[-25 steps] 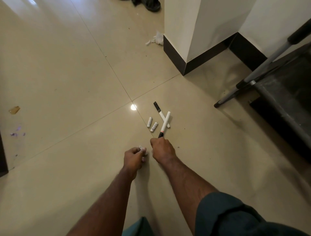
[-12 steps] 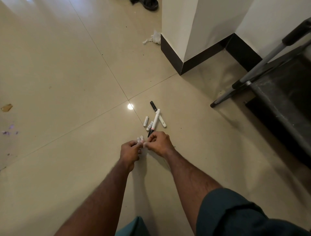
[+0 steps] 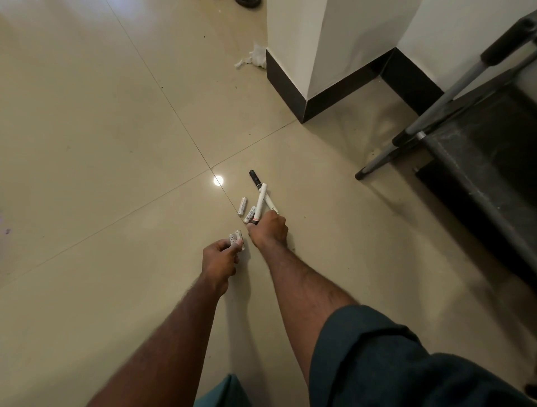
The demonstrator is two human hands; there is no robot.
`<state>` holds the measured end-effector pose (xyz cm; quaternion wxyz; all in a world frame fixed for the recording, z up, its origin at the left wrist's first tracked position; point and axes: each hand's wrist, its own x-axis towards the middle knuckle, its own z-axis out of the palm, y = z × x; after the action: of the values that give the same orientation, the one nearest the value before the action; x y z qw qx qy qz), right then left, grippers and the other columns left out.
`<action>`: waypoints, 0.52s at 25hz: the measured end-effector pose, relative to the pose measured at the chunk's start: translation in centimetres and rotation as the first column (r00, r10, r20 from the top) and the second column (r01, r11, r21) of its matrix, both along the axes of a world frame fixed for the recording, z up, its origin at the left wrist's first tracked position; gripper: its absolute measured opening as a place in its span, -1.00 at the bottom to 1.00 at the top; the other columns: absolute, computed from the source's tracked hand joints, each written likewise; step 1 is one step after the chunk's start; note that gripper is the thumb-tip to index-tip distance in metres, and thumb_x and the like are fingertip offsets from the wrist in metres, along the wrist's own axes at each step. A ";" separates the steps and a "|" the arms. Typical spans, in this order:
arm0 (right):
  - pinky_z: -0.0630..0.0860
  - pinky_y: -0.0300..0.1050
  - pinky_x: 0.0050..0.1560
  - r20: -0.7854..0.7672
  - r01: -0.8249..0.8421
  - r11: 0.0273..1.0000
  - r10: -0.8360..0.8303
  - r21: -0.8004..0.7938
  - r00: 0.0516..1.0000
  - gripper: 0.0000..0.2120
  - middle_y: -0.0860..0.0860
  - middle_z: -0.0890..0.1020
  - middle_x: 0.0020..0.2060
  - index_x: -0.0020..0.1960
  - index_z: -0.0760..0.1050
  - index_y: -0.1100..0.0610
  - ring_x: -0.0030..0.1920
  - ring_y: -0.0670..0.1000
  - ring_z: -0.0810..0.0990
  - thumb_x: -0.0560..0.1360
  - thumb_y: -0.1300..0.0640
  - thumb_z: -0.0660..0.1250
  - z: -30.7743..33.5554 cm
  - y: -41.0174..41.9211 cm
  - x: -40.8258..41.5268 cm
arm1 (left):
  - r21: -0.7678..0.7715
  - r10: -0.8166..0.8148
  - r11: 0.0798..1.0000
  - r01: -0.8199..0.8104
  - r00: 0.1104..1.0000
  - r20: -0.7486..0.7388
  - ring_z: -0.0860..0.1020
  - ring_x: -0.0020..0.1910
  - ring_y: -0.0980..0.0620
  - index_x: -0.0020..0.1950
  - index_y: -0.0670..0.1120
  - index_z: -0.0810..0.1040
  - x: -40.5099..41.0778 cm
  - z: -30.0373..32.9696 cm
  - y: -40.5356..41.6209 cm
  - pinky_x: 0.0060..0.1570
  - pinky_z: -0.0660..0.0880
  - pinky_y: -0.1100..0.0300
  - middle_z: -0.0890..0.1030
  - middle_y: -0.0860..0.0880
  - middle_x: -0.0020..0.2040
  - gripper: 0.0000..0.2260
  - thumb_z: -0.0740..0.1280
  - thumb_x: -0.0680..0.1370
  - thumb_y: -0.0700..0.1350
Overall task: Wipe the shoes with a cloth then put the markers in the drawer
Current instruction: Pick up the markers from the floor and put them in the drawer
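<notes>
On the beige tiled floor, my right hand (image 3: 268, 229) grips a white marker (image 3: 259, 203) by its lower end, the barrel pointing away from me. A second marker with a black cap (image 3: 255, 180) lies on the floor under it. Two short white batteries (image 3: 242, 205) (image 3: 250, 214) lie just left of the markers. My left hand (image 3: 220, 258) holds two more short white batteries (image 3: 236, 238) between thumb and fingers, close beside my right wrist.
A crumpled white cloth (image 3: 253, 56) lies by the pillar's black skirting (image 3: 293, 96). A dark shoe (image 3: 248, 2) shows at the top edge. A grey metal frame with black rubber feet (image 3: 421, 142) and a dark shelf stand to the right.
My right hand met the left hand, then moved forward again over the markers, gripping the white marker. The left hand stayed put with its batteries.
</notes>
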<state>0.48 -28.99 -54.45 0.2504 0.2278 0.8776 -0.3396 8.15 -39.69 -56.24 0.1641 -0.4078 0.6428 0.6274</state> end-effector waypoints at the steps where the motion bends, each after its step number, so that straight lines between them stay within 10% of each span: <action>1: 0.53 -0.09 -0.10 0.031 -0.001 1.000 0.002 -0.016 1.000 -0.63 0.15 0.63 0.14 0.20 0.55 0.21 0.13 0.17 0.64 0.47 0.08 0.48 0.1 0.4 -0.3 | 0.008 0.008 1.000 -0.008 1.000 -0.005 0.33 -0.43 0.07 -0.04 -0.25 0.64 -0.1 0.2 0.1 -0.51 0.20 0.26 0.41 -0.07 -0.33 -0.84 0.42 0.60 -0.14; 7: 0.54 -0.15 -0.32 0.234 -0.122 0.976 0.163 -0.181 0.958 -0.87 0.08 0.69 -0.28 -0.15 0.62 0.17 -0.39 0.04 0.58 0.38 0.14 0.52 4.7 8.5 -4.8 | 0.079 -0.037 0.996 0.045 0.994 -0.105 0.35 -0.40 0.10 -0.11 -0.19 0.61 -3.9 4.1 2.3 -0.51 0.21 0.27 0.50 -0.08 -0.21 -0.86 0.41 0.60 -0.15; 13: 0.48 -0.22 -0.36 0.113 -0.188 0.967 0.209 -0.174 0.971 -0.92 0.13 0.67 -0.24 -0.16 0.58 0.16 -0.33 0.00 0.51 0.49 0.21 0.45 18.2 22.5 -2.4 | 0.119 -0.379 0.888 0.444 0.854 -0.357 0.39 -0.38 0.13 -0.11 -0.15 0.65 -10.9 17.0 11.9 -0.49 0.26 0.29 0.50 -0.02 -0.26 -0.87 0.40 0.61 -0.15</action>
<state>-1.93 -6.46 -36.22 0.3574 0.1393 0.8473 -0.3673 -2.79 -27.80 -39.28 0.2269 -0.1334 0.6680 0.6961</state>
